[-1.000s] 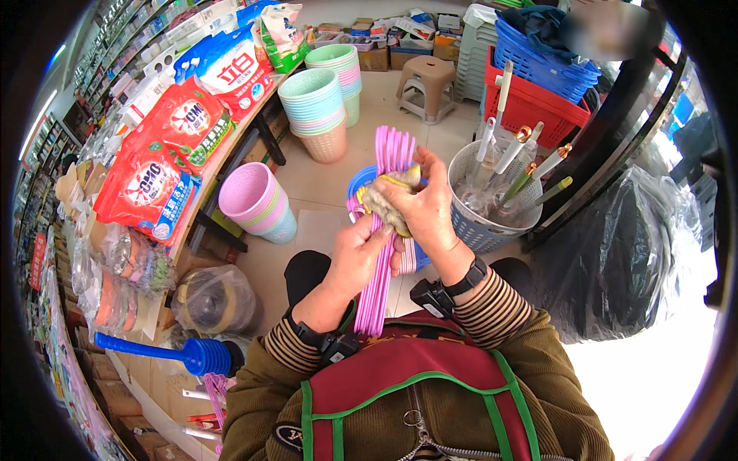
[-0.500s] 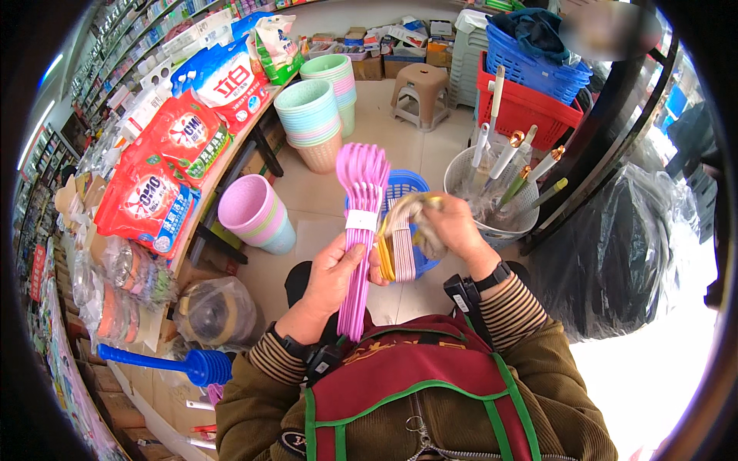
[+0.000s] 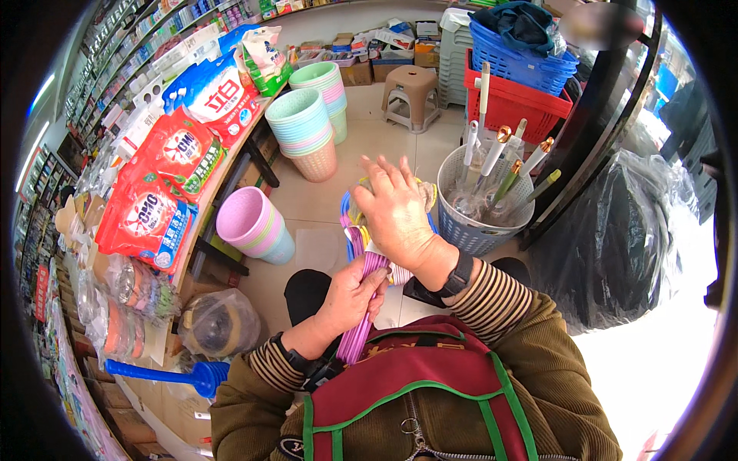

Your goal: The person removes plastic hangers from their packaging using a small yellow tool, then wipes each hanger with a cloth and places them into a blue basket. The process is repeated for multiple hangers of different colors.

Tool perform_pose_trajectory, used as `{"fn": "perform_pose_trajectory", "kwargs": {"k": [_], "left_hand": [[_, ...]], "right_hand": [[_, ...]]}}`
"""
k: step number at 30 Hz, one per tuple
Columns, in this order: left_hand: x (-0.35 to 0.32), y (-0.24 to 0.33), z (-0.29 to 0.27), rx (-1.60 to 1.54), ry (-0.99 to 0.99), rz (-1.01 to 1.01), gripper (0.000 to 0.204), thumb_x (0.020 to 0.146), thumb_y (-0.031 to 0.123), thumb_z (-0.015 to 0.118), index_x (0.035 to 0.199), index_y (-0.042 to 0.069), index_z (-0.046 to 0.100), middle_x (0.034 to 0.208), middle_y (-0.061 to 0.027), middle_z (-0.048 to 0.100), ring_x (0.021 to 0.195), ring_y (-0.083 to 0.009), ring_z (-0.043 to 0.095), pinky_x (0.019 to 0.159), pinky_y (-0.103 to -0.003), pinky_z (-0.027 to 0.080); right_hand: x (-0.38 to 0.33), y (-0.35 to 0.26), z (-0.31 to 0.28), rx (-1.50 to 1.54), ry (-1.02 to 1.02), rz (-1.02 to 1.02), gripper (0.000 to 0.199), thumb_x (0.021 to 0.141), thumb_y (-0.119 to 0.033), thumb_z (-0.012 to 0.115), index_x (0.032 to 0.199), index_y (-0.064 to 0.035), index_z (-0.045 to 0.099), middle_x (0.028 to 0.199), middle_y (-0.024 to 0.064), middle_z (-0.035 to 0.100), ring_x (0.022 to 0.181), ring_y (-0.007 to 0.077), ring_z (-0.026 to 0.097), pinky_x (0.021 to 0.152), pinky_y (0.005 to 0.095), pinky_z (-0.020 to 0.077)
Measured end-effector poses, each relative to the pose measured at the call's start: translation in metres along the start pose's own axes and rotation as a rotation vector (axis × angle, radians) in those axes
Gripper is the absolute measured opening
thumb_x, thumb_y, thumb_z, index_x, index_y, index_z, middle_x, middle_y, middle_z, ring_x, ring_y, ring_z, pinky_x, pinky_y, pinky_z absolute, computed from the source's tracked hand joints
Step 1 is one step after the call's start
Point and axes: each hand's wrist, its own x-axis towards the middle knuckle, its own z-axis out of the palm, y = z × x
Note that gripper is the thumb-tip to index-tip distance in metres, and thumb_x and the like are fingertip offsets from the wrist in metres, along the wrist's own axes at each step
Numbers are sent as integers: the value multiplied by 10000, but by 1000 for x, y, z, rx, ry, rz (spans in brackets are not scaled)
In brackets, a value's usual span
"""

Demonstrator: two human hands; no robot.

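Left hand (image 3: 350, 296) clenched, fingers curled — right hand (image 3: 396, 211) spread above.

Red detergent bags (image 3: 157, 192) on left shelf

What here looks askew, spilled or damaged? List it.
Nothing looks spilled or broken. One oddity: the stack of pink baskets lies tipped on its side on the floor, mouth toward the shelf, while the green stacks stand upright. The left hand grips the bundle of pink hangers; the right hand covers its top.
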Motion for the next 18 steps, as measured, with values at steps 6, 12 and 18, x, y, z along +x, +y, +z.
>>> {"fn": "perform_pose_trajectory", "kwargs": {"k": [6,12,18], "left_hand": [[1,1,-5,156,36,84,133,1035,107,506,934,21,499,660,-33,529,485,-105,492,438,-277,398],[-8,9,-6,322,18,135,128,1011,87,546,907,19,513,642,-30,534,470,-98,494,448,-274,400],[-15,12,-16,385,-6,146,108,1003,84,560,919,15,548,654,-24,561,468,-88,506,447,-262,405]], "right_hand": [[7,10,-1,259,-115,250,230,804,-179,606,959,-13,640,1087,276,646,1076,457,620,959,524,479],[25,70,-23,414,-383,79,287,887,-272,534,953,-44,696,895,239,674,875,428,662,805,486,536],[-2,109,-22,712,-325,-254,456,806,-265,658,1200,-35,650,1088,204,685,1005,408,629,896,434,513]]}}
